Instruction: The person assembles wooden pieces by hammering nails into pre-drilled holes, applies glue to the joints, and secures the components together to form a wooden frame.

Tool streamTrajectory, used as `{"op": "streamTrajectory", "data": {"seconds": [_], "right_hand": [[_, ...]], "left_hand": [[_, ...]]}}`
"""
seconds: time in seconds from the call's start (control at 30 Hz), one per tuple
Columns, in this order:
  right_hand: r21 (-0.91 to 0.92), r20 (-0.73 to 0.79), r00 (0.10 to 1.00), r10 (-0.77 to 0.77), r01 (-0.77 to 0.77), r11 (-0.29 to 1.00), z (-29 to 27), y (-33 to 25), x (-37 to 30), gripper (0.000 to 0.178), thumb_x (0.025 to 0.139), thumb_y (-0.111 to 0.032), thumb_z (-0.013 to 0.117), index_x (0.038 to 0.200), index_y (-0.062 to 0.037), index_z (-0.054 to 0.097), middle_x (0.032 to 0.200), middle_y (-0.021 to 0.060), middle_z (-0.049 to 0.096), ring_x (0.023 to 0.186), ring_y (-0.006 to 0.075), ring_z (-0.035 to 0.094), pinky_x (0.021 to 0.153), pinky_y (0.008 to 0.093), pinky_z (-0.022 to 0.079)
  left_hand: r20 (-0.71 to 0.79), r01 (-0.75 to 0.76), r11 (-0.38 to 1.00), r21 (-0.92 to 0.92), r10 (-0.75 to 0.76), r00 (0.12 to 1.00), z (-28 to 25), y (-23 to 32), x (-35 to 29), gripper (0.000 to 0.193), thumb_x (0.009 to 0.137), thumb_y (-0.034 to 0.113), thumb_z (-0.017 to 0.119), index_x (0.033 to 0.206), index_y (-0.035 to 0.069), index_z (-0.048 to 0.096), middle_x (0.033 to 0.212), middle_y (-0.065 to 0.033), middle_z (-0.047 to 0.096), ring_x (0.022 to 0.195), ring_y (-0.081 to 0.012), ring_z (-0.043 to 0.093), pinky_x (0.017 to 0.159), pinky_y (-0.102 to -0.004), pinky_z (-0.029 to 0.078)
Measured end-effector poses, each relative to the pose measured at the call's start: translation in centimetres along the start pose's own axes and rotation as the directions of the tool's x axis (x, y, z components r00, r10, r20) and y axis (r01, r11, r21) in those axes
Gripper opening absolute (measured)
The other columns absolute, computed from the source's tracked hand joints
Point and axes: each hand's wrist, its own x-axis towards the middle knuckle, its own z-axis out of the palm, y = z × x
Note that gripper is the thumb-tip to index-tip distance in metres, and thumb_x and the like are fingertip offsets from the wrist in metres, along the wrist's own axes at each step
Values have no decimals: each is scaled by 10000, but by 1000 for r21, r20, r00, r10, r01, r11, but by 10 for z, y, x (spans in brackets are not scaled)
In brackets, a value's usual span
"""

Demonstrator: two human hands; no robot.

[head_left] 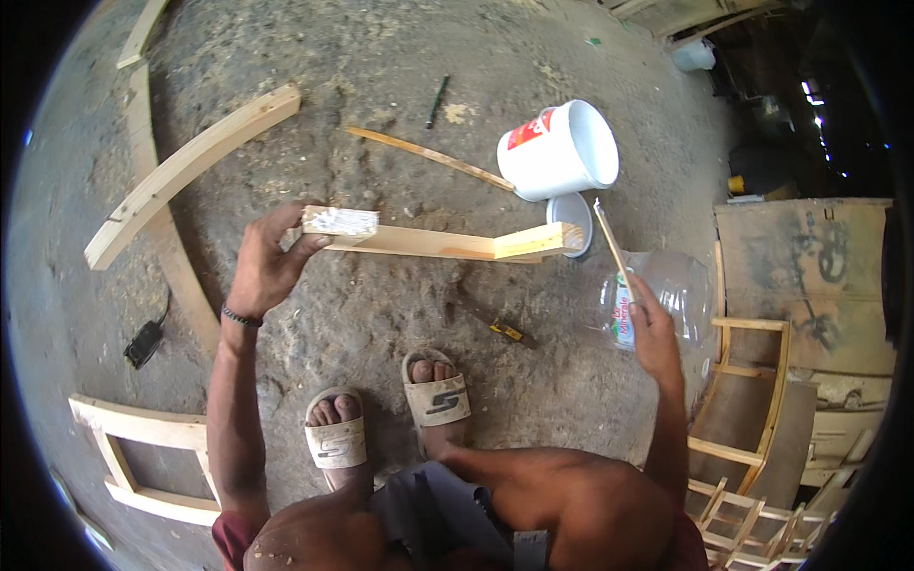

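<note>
My left hand [271,255] grips one end of a pale wooden frame piece [428,242], thumb and fingers around a short block. That block's upturned end [340,221] is smeared white. The long bar runs right to a second short block [541,240], whose end is bare. In my right hand [657,333] is a thin wooden stick [612,238] with white stuff on its tip, held upright and apart from the frame. Just behind the right hand lies a large clear plastic bottle [681,295]. Beyond the frame is a white plastic bucket [557,150], with a round grey lid [569,211] next to it.
A wooden strip [428,152] and a dark pen-like stick [438,101] lie beyond the frame. A curved board [195,171] rests across a plank [157,190] at left. Near my sandals is a yellow-and-black tool [507,331]. Wooden frames [143,423] flank me on both sides.
</note>
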Motion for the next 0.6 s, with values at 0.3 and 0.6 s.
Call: {"op": "streamTrajectory", "data": {"seconds": [0.3, 0.6], "right_hand": [[-18, -22, 992, -128, 128, 992, 47, 48, -3, 423, 1003, -58, 510, 1426, -73, 521, 1303, 218, 610, 1178, 333, 606, 995, 364, 451], [-16, -127, 985, -112, 111, 994, 40, 40, -2, 408, 998, -57, 513, 1405, -77, 542, 1274, 234, 617, 1144, 339, 619, 964, 377, 466]], "left_hand": [[-21, 13, 1000, -23, -14, 1000, -5, -1, -7, 293, 857, 183, 755, 1093, 23, 685, 1116, -127, 716, 1002, -269, 698, 875, -374, 532], [-34, -13, 1000, 6, 14, 999, -3, -2, -5, 295, 851, 172, 760, 1102, 33, 691, 1115, -121, 718, 1004, -268, 697, 878, -375, 531]]}}
